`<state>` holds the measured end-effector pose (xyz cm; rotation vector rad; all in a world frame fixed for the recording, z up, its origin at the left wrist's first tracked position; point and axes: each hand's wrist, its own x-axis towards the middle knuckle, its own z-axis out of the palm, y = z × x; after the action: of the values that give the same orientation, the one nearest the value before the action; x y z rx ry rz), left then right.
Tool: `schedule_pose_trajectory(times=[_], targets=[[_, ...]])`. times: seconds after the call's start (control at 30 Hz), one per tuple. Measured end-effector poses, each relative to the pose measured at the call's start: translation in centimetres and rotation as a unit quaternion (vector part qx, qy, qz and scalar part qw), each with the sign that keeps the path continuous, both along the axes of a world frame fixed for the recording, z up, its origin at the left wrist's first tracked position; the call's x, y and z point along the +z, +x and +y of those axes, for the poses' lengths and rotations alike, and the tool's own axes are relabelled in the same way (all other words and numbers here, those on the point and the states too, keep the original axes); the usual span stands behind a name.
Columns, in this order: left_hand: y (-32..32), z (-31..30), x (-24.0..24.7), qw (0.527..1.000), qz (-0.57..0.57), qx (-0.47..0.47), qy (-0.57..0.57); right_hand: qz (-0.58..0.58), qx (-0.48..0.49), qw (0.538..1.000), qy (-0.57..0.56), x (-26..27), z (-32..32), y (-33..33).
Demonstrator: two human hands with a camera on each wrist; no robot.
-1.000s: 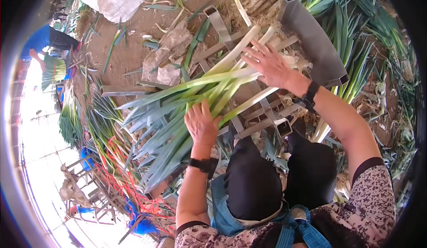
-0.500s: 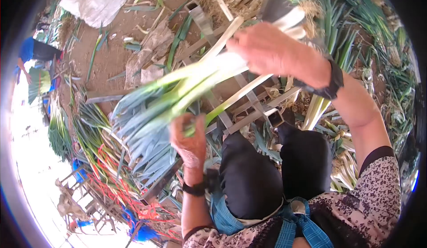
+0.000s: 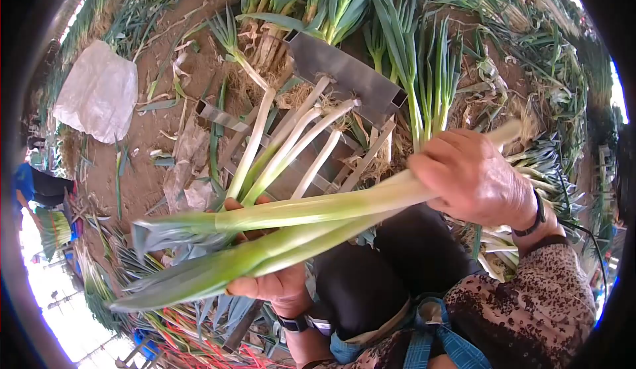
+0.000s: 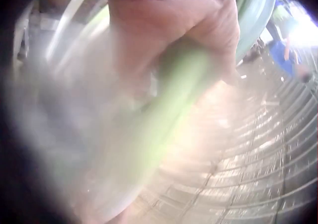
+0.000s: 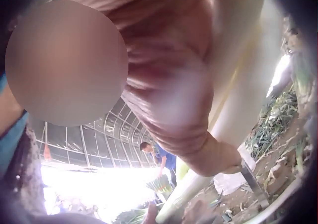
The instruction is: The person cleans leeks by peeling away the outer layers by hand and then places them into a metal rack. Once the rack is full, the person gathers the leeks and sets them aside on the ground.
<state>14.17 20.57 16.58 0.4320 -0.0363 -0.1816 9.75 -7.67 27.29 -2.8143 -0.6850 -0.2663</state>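
My right hand (image 3: 474, 177) grips a few leeks (image 3: 311, 213) round their white stems, just below the rooted ends. They lie slanting across the head view, leaves pointing to the lower left. My left hand (image 3: 281, 286) holds the green part from beneath, its thumb on the near side and fingertips showing past the far side. A blurred green stalk (image 4: 186, 80) passes through the left hand's grasp in the left wrist view. Beyond the held stems, several other leeks (image 3: 285, 154) lie on a metal frame (image 3: 225, 117), roots towards an upright metal plate (image 3: 344, 71).
Bunches of leeks (image 3: 427, 71) stand behind and right of the plate. Trimmed leaves and roots litter the ground, with a white plastic sack (image 3: 99, 94) at the left. Further left, a person in blue (image 3: 40, 187) bends over a bundle. My knees (image 3: 351, 283) sit close below the held leeks.
The right hand has lifted a few leeks off the pile and drawn them right and towards me. The left hand now holds their green part. The head view has turned to the right.
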Motion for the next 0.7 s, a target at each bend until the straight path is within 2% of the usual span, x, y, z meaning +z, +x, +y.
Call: schedule_pose_trajectory(times=[0.03,0.1,0.13,0.17,0.2,0.27,0.3,0.33,0.37,0.4,0.43,0.47,0.5,0.53,0.57,0.6,0.63,0.67,0.7], targets=[[0.3,-0.8,0.9,0.993,-0.099,-0.06,-0.011,-0.001,-0.028,0.999,0.033,-0.3,-0.8,-1.0],[0.2,-2.7,4.0,0.98,-0.099,-0.088,0.147,-0.002,-0.057,0.996,0.068,-2.5,-2.6,-3.3],[0.5,-3.0,4.7,0.94,-0.114,-0.089,0.31,0.0,-0.123,0.98,0.156,-5.3,-3.5,-4.4],[1.0,-3.3,5.3,0.865,-0.138,-0.094,0.473,0.008,-0.184,0.952,0.244,-7.3,-4.1,-5.5],[1.9,-3.6,6.0,0.829,-0.142,-0.102,0.531,0.004,-0.263,0.93,0.256,-8.4,-4.1,-6.8],[5.1,-3.9,7.1,0.892,-0.091,-0.083,0.435,-0.017,-0.391,0.866,0.31,-11.5,-4.6,-8.6],[7.1,-4.0,7.7,0.918,-0.072,-0.071,0.384,-0.052,-0.41,0.838,0.357,-12.8,-5.3,-9.2],[8.7,-3.8,8.4,0.94,-0.056,-0.061,0.33,-0.035,-0.464,0.784,0.41,-14.2,-6.4,-9.7],[9.7,-3.0,8.5,0.96,-0.043,-0.051,0.271,-0.067,-0.461,0.765,0.444,-15.2,-7.1,-9.6],[10.9,-0.6,6.5,0.936,-0.026,0.014,0.351,-0.075,-0.49,0.748,0.441,-16.7,-8.6,-10.0],[12.1,2.5,2.4,0.902,-0.008,0.078,0.425,-0.083,-0.52,0.731,0.435,-18.8,-10.2,-10.7],[12.6,5.3,-1.6,0.814,-0.034,0.086,0.573,-0.077,-0.518,0.73,0.439,-20.4,-11.3,-11.1],[12.3,7.5,-5.3,0.703,-0.056,0.09,0.703,-0.058,-0.554,0.71,0.431,-21.9,-12.3,-11.4],[11.4,8.4,-7.9,0.643,-0.078,0.065,0.759,-0.039,-0.589,0.689,0.42,-23.6,-13.4,-11.5],[10.3,8.9,-9.9,0.579,-0.101,0.037,0.808,-0.033,-0.589,0.69,0.42,-25.8,-14.6,-11.8],[9.4,10.3,-12.6,0.581,-0.099,0.037,0.807,-0.011,-0.62,0.677,0.396,-28.4,-14.8,-11.8],[8.6,10.6,-14.7,0.466,-0.169,0.062,0.866,0.01,-0.653,0.659,0.372,-30.6,-15.6,-12.1],[8.0,10.4,-15.7,0.343,-0.239,0.085,0.904,0.016,-0.648,0.668,0.367,-32.4,-16.2,-12.5],[7.6,10.0,-15.6,0.347,-0.245,0.083,0.901,0.04,-0.658,0.649,0.379,-34.3,-16.7,-12.8]])
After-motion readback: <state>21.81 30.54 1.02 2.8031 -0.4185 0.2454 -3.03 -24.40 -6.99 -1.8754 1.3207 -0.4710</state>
